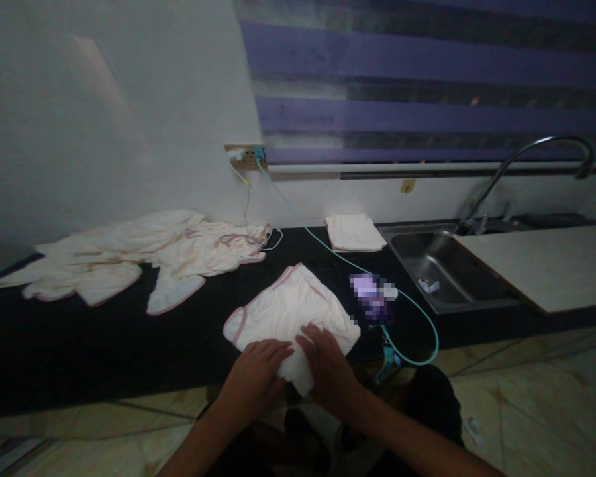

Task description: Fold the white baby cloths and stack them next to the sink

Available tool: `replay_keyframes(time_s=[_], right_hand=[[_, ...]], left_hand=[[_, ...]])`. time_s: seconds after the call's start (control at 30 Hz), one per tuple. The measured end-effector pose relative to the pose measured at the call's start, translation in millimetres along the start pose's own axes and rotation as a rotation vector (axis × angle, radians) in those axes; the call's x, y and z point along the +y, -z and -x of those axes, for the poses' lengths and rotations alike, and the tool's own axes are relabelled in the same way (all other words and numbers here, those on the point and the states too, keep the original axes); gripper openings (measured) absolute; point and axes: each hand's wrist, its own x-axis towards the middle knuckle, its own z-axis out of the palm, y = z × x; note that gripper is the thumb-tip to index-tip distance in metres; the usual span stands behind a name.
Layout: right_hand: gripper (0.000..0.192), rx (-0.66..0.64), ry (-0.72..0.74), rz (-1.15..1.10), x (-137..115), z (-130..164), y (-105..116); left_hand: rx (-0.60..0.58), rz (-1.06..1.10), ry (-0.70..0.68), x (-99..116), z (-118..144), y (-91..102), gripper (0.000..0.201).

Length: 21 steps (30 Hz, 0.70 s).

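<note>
At the far left of the black counter (54, 344) lies one loose heap of pale garments (134, 255) with pink trim, spread out and overlapping so that the separate pieces in it cannot be counted; it sits well apart from the hands. Right of it, near the counter's front edge, is a single cream garment with pink edging (291, 308), laid flat with its near corner hanging over the edge. Two hands rest on that near part. The left hand (255, 381) lies palm down, fingers (278, 350) together and nearly straight, pressing on the cloth rather than gripping it. The right hand (330, 368) sits just beside it, also palm down, its fingers (312, 334) slightly spread and flat on the fabric; whether either thumb is tucked under the cloth cannot be told. Behind, against the wall, is one folded stack of pale cloth (355, 232). One wall socket (246, 158) feeds a teal cable (417, 311) that runs down across the counter, past a blurred object (370, 295) just right of the garment, and loops off the edge. Farther right there is one steel sink (440, 268) with one curved tap (531, 156), and one light board (551, 265) lying over the sink's right side.
</note>
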Motion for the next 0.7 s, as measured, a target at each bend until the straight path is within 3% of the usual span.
replay_keyframes(time_s=[0.13,0.23,0.33,0.43,0.57,0.7], right_hand=[[0.048,0.070,0.104,-0.120,-5,-8,35],[0.033,0.003,0.083,-0.159,-9,-12,66],[0.031,-0.047,0.014,-0.194,-11,-13,89],[0.033,-0.017,0.005,-0.239,-12,-11,101],[0.030,0.006,0.052,-0.260,-19,-2,107],[0.030,0.053,0.063,-0.334,-24,8,108]], left_hand=[[0.038,0.195,-0.054,13,3,8.8,0.056],[-0.006,0.388,0.044,22,11,11.4,0.059],[0.016,0.493,0.171,24,21,7.0,0.059],[0.136,0.459,0.217,11,31,-7.5,0.054],[0.307,0.388,0.131,-18,42,-31.4,0.045],[0.362,0.357,0.099,-34,52,-40.9,0.047]])
